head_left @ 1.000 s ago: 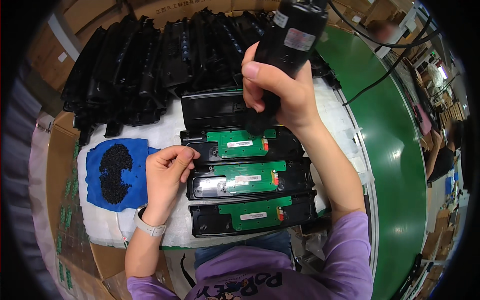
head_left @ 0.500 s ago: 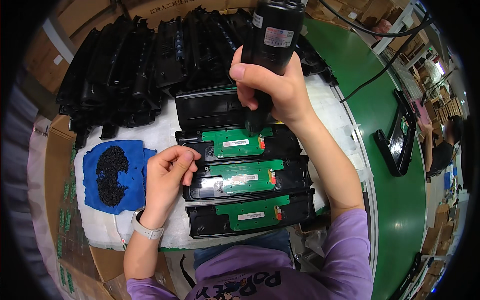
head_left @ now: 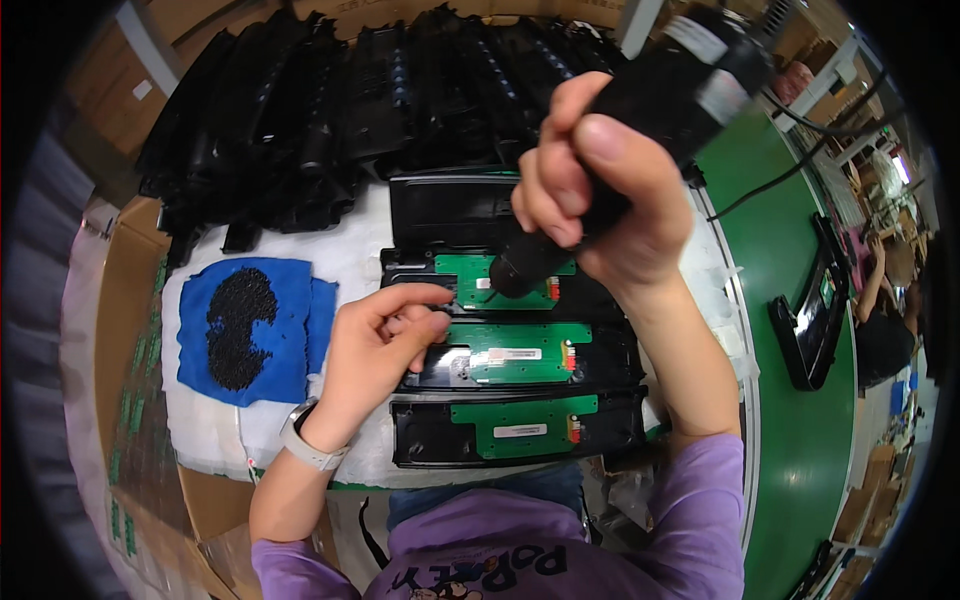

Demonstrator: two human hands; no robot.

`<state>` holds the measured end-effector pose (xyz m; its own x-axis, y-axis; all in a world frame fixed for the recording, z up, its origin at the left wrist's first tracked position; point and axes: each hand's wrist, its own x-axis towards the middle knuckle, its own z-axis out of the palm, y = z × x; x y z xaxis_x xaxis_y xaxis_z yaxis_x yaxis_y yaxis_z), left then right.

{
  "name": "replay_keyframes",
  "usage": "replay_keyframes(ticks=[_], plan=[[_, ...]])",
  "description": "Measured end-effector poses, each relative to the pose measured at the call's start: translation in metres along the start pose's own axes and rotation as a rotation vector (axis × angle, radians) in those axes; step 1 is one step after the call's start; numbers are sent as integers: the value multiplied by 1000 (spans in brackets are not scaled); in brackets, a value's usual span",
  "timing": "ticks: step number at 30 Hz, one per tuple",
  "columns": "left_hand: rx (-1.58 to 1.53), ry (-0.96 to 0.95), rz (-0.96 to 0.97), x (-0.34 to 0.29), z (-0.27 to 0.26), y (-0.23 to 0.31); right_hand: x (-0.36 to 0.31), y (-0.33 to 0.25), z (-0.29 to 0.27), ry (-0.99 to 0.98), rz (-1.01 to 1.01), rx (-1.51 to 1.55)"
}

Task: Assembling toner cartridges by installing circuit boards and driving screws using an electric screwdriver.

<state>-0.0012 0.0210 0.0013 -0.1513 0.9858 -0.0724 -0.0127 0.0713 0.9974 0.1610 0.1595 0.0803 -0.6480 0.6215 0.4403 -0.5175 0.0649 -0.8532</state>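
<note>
My right hand (head_left: 625, 195) is wrapped round a black electric screwdriver (head_left: 680, 90), its body leaning to the right. The driver's nose points down over the left part of a green circuit board (head_left: 530, 297) in the farthest of three black plastic housings with boards. Whether the bit touches the board I cannot tell. Just left of the nose, my left hand (head_left: 375, 345) hovers over that housing's left end, thumb and forefinger drawn close together. Anything between them is too small to make out. Nearer me lie the middle circuit board (head_left: 545, 338) and the nearest circuit board (head_left: 470, 440).
Left of the housings, a blue cloth (head_left: 195, 365) carries a heap of small black screws (head_left: 240, 340). Black plastic parts (head_left: 300, 130) are piled along the back. At right, a green belt (head_left: 790, 430) bears another black housing (head_left: 805, 325); a person (head_left: 890, 330) sits beyond. A cable (head_left: 770, 180) hangs near the driver.
The screwdriver has swung from nearly upright to a rightward lean. Its nose has shifted from the board's right part to its left. My left hand has come closer to the nose.
</note>
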Motion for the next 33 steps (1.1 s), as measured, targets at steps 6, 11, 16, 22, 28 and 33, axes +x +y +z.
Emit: replay_keyframes(ticks=[6,11,16,22,28,33], plan=[[-3,-54,-9,-4,2,0,-4,-2,10,-93,-57,88],[37,-62,-30,-4,5,0,-5,-1,13,-66,-39,68],[60,-63,-25,-5,7,-2,-6,1,15,-74,-16,44],[71,-66,-4,-3,6,-3,-10,1,17,-59,-34,30],[-32,-48,-2,-2,2,-2,-13,3,20,30,-144,162],[-89,-43,11,-4,-1,-1,-7,6,13,70,-136,323]])
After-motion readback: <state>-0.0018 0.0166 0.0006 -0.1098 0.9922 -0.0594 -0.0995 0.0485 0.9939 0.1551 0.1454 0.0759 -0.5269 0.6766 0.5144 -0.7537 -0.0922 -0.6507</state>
